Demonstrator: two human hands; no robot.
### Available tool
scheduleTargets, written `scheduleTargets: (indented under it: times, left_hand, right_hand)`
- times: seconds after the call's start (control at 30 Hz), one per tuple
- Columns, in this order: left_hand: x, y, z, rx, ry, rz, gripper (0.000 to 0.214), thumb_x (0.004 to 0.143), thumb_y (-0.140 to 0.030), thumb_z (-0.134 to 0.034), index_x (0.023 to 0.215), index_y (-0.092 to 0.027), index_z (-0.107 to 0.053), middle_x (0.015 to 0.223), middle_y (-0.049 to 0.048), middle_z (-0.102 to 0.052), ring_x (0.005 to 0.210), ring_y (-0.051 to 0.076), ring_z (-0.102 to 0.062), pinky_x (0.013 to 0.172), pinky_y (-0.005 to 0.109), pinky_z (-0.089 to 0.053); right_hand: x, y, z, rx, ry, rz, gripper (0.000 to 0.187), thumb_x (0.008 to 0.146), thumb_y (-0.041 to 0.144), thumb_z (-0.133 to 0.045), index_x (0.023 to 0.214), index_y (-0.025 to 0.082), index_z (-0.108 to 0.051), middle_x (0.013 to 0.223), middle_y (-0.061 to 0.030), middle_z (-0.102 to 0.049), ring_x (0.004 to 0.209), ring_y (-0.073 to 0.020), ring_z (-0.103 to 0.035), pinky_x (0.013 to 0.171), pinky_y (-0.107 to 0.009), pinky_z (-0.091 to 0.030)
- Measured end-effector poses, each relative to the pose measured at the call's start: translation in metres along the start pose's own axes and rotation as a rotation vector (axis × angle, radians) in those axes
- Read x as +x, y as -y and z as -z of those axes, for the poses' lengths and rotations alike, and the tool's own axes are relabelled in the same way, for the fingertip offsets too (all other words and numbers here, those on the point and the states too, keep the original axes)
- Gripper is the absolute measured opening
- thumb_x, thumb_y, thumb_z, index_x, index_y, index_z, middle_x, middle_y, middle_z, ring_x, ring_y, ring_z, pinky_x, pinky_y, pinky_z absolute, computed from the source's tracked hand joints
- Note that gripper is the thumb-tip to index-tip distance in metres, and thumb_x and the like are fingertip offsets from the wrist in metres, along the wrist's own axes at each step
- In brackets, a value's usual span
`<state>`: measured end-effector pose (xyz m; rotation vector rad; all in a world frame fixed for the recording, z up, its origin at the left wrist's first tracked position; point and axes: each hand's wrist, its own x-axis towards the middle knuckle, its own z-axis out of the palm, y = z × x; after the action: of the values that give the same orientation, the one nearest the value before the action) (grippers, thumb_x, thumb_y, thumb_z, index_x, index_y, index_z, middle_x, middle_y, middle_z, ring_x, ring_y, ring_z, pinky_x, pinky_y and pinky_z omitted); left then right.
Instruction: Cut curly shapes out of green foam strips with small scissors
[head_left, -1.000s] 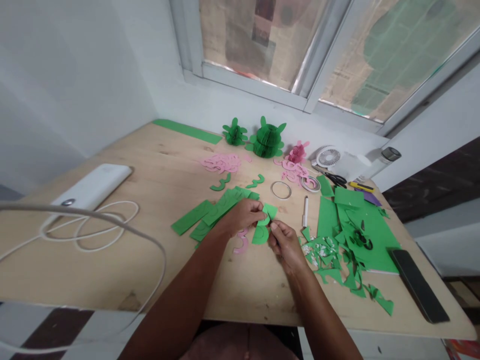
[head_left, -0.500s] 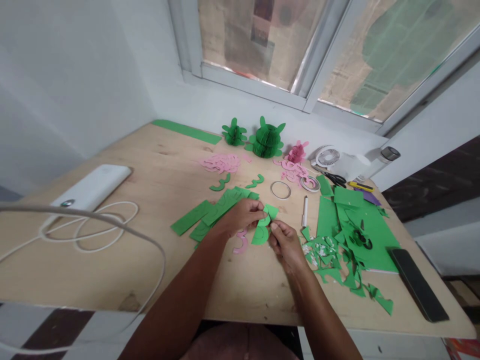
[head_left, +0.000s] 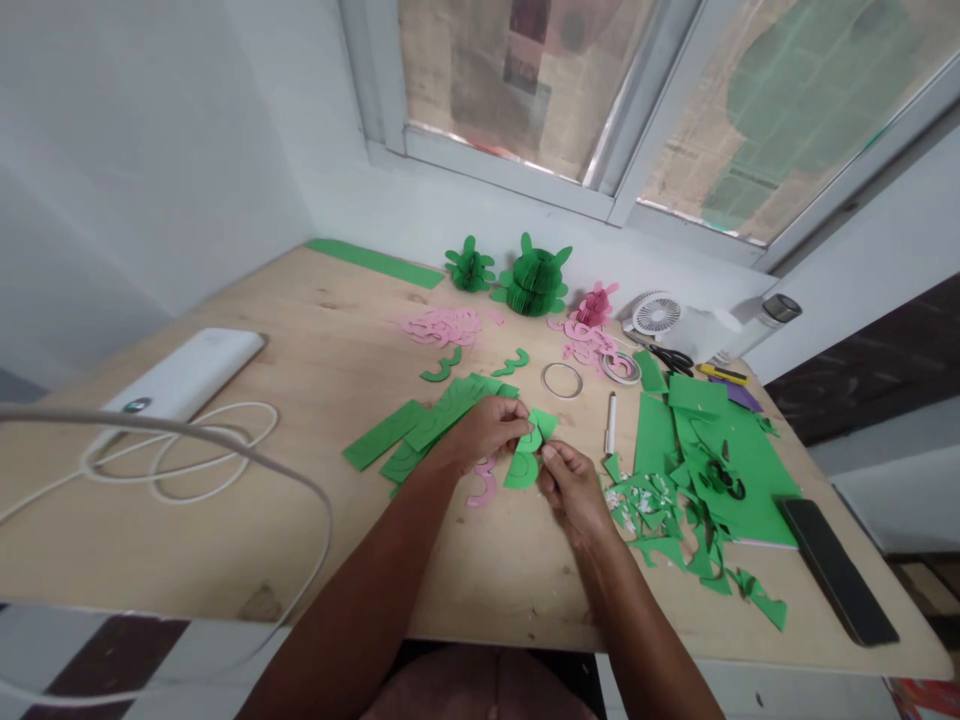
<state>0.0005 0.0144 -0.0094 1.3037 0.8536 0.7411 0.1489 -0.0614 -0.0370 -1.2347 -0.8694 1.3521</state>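
Note:
Between my two hands is a piece of green paper (head_left: 521, 469) with curved outlines on it, partly cut or folded. My left hand (head_left: 495, 428) pinches its upper left side. At its right edge my right hand (head_left: 568, 476) is closed with thumb and finger on the paper. Under my left wrist lies a pink paper cutout (head_left: 481, 485) shaped like a 3, partly covered. Several green paper strips (head_left: 439, 420) with drawn outlines are stacked left of my hands. Two green curved cutouts, one a 3 shape (head_left: 441, 365) and one a wavy piece (head_left: 511, 362), lie beyond them.
Green scraps (head_left: 660, 510) and small scissors (head_left: 724, 478) lie right, over green sheets (head_left: 765, 490). Nearby are a phone (head_left: 836, 570), a white pen (head_left: 610, 423) and a tape ring (head_left: 562, 380). A white power bank (head_left: 191, 370) with a looped cable is left. Paper figures (head_left: 534, 282) stand behind.
Almost nothing differs. Both hands keep their grip on the green paper, and the whole view has shifted very slightly.

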Motion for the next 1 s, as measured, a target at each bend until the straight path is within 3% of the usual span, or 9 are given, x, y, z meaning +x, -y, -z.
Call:
scheduleTargets:
  times: [0.57,1.0]
  left_hand:
    - [0.0043,0.0067,-0.0003,-0.051,0.014,0.032,0.018,0.068,-0.033,-0.063,0.066,-0.018,-0.054,0.051,-0.0059,-0.049,0.042,0.007,-0.045,0.041,0.019,-0.031]
    - [0.0049,0.0053,-0.0082,-0.142,-0.058,0.03,0.019,0.067,-0.033,-0.065,0.066,-0.018,-0.053,0.05,-0.0071,-0.047,0.041,0.006,-0.041,0.043,0.02,-0.035]
  right_hand:
    - [-0.0018,0.0036,-0.0025,0.029,-0.005,0.001,0.041,0.069,0.056,-0.075,0.072,0.018,-0.059,0.044,0.0091,-0.039,0.037,-0.0049,-0.022,0.036,-0.021,-0.009]
    - [-0.001,0.0034,-0.002,0.062,-0.019,0.009,0.042,0.069,0.057,-0.075,0.073,0.018,-0.06,0.045,0.0086,-0.041,0.037,-0.0046,-0.021,0.036,-0.021,-0.007]
